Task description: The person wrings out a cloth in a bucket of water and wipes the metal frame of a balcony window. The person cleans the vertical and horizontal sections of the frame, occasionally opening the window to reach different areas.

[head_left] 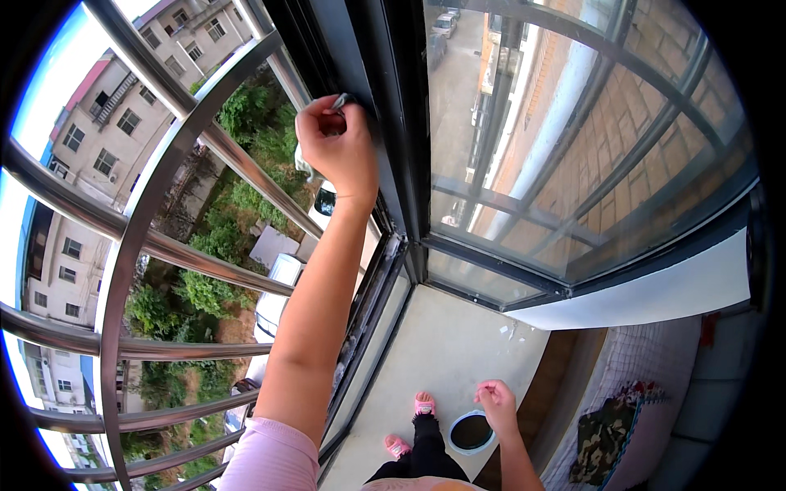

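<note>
My left hand (pixel 340 151) is raised at the black window frame (pixel 385 131), its fingers closed round a crumpled greyish rag (pixel 304 161). Part of the rag shows past the thumb and part sticks out by the fingertips at the frame; the rest is hidden in the fist. Lower down, my right hand (pixel 497 405) hangs over the edge of a round bucket (pixel 494 442) with a pale rim and dark liquid inside. The fingers of that hand are curled in, and nothing shows in them.
Curved metal security bars (pixel 192 258) stand outside the opening on the left. Glass panes (pixel 532 164) fill the right. Below are the pale floor (pixel 393 352), my pink sandals (pixel 424 407), and a bed (pixel 639 360) with a camouflage-patterned cloth (pixel 604 438).
</note>
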The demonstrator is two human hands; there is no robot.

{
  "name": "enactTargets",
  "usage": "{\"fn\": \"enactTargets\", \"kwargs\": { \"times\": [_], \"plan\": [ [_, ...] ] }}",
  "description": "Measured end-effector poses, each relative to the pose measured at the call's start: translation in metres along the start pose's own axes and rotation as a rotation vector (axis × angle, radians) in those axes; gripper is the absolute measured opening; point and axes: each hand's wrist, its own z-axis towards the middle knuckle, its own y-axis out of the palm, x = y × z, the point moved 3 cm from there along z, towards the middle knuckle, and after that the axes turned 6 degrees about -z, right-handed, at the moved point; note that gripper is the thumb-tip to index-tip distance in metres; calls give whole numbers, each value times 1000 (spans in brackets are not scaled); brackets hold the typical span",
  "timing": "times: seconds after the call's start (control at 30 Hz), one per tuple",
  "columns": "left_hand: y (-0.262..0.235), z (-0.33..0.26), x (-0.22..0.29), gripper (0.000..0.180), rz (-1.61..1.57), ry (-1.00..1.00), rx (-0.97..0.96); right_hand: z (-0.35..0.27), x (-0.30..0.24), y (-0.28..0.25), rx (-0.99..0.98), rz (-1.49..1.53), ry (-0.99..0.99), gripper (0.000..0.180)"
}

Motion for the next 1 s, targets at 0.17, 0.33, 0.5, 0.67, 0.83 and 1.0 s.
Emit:
{"fn": "enactTargets", "kwargs": {
  "times": [0.17,0.33,0.5,0.67,0.83,1.0],
  "plan": [
    [-6,0,-5,15,196,184,-4,7,-4,5,22,7,17,11],
    [-21,2,-4,14,187,180,-92,7,1,9,-7,-27,6,11],
    [23,69,60,15,213,353,-80,10,-26,10,5,-39,13,8],
    [3,28,23,19,270,328,-116,10,-24,5,17,-62,-29,8],
    [-45,-27,-41,16,292,89,-207,-1,-19,2,-2,-128,12,8],
    [-27,27,4,12,98,87,-58,-5,-22,-18,42,-158,-1,9]
  ]
}}
